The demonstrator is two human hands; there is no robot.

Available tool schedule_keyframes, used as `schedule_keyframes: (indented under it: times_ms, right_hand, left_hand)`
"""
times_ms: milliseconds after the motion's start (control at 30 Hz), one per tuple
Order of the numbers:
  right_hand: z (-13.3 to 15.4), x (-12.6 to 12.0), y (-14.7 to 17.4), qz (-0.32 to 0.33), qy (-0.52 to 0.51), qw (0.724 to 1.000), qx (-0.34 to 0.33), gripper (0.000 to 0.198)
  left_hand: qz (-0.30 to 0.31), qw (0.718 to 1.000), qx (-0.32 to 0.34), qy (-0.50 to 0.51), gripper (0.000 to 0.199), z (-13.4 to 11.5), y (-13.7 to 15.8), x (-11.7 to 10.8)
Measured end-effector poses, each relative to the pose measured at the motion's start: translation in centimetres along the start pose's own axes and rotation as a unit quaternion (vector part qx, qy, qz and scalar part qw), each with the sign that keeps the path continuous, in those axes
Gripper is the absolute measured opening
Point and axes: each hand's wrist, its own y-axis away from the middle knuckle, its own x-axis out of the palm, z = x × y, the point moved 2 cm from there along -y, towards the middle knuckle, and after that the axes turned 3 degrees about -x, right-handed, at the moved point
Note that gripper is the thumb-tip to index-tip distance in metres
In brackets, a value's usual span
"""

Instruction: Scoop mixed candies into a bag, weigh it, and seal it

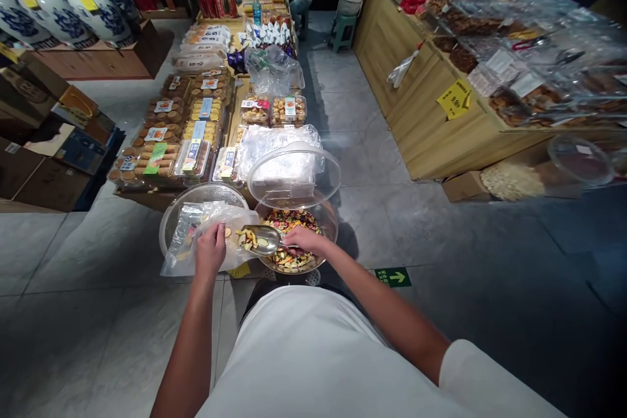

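Note:
My left hand [211,249] is closed on the edge of a clear plastic bag [189,255], whose opening faces right. With closed fingers my right hand [300,239] grips the handle of a metal scoop [268,240]. The scoop's tip is at the mouth of the bag, and pale and dark-edged dried chips [249,239] lie in it. Under my right hand stands a round clear tub [334,235] full of colourful mixed dried chips [289,263]. Its transparent lid [337,166] is tilted up behind it. A second round tub [164,222] is partly hidden behind the bag.
Beyond the tubs, a long display holds boxed cookies [157,134] and crumpled plastic bags [279,150]. A wooden counter [416,117] with packaged food runs along the right. Cardboard boxes [44,163] and porcelain jars [105,10] stand left. Two people sit at the back.

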Motion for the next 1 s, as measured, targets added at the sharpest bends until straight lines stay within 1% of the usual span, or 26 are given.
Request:
schedule_keyframes:
  times_ms: [67, 100, 133, 200, 300, 367, 400, 467, 500, 567, 633, 733, 800, 867, 900, 1000]
  right_hand:
    - [1.8, 2.2, -3.1, -0.003, 0.092, 0.996, -0.015, 0.025]
    - [2.8, 3.4, -4.5, -0.007, 0.152, 0.988, -0.029, 0.026]
    - [3.8, 4.6, -5.8, -0.015, 0.218, 0.975, -0.045, 0.026]
    - [5.7, 7.3, -7.8, -0.037, 0.34, 0.936, -0.081, 0.025]
    - [7.6, 10.5, -9.3, -0.075, 0.452, 0.881, -0.113, 0.027]
    - [8.0, 11.5, -9.3, -0.094, 0.491, 0.857, -0.125, 0.03]
    - [8.0, 11.7, -9.0, -0.102, 0.506, 0.846, -0.131, 0.031]
    - [7.6, 11.2, -8.0, -0.112, 0.528, 0.831, -0.137, 0.029]
    - [7.3, 10.7, -7.3, -0.117, 0.532, 0.827, -0.138, 0.027]
    - [6.3, 9.1, -5.1, -0.132, 0.52, 0.832, -0.143, 0.025]
    - [4.9, 7.1, -2.3, -0.162, 0.475, 0.853, -0.144, 0.023]
    - [1.5, 3.9, 2.1, -0.212, 0.364, 0.898, -0.125, 0.024]
    - [-1.4, 1.8, 4.6, -0.254, 0.302, 0.912, -0.11, 0.028]
    - [-4.4, 0.2, 6.2, -0.3, 0.274, 0.91, -0.077, 0.03]
    - [-5.8, -0.5, 6.6, -0.319, 0.273, 0.906, -0.049, 0.03]
    - [-9.4, -1.7, 6.4, -0.34, 0.306, 0.887, 0.07, 0.03]
  left_hand:
    - [-0.001, 1.0, 0.005, 0.002, 0.04, -0.1, 0.0, -0.5]
    - [-0.003, 1.0, 0.007, 0.005, 0.04, -0.1, 0.1, -0.8]
    - [-0.005, 1.0, 0.007, 0.007, 0.04, 0.0, 0.1, -1.0]
    - [-0.013, 1.0, 0.006, 0.007, 0.04, 0.2, 0.2, -1.5]
    - [-0.029, 1.0, -0.002, 0.003, 0.04, 0.7, 0.3, -2.1]
    - [-0.034, 0.999, -0.006, 0.005, 0.041, 1.2, 0.4, -2.4]
    - [-0.035, 0.999, -0.008, 0.007, 0.042, 1.4, 0.5, -2.5]
    - [-0.035, 0.999, -0.014, 0.012, 0.042, 1.8, 0.5, -2.6]
    - [-0.035, 0.999, -0.017, 0.015, 0.041, 2.0, 0.5, -2.6]
    - [-0.034, 0.999, -0.021, 0.02, 0.04, 2.4, 0.4, -2.5]
    - [-0.032, 0.999, -0.018, 0.022, 0.039, 2.6, 0.2, -2.2]
    - [-0.025, 0.999, -0.008, 0.021, 0.038, 2.6, -0.1, -1.6]
    - [-0.021, 0.999, -0.007, 0.023, 0.039, 2.5, -0.3, -1.2]
    - [-0.017, 0.999, -0.01, 0.027, 0.039, 2.4, -0.6, -0.7]
    - [-0.016, 0.999, -0.011, 0.026, 0.039, 2.4, -0.7, -0.5]
    - [-0.02, 1.0, -0.009, 0.014, 0.039, 2.7, -1.1, 0.0]
